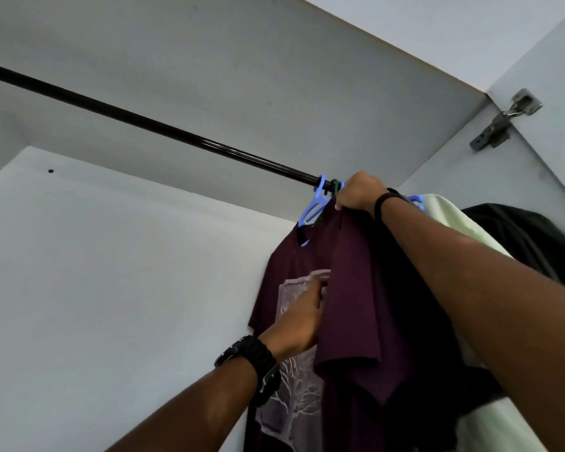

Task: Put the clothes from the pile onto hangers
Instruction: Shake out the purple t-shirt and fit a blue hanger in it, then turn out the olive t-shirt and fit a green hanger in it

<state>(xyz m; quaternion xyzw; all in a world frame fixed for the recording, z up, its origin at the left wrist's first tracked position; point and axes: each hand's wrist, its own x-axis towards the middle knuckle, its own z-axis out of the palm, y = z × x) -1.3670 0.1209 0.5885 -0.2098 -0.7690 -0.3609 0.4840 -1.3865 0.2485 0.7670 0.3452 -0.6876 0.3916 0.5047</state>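
Note:
A maroon T-shirt with a pale tree print hangs on a blue hanger from the dark closet rod. My right hand grips the shirt's shoulder at the top, right beside the hanger hooks on the rod. Lower down, my left hand touches the shirt's front with its fingers tucked behind a fold of the fabric. A dark green hanger hook sits next to the blue one.
To the right hang a pale green garment and a black garment. The grey closet back wall and ceiling surround the rod. A metal door hinge is at the upper right. The rod's left stretch carries no hangers.

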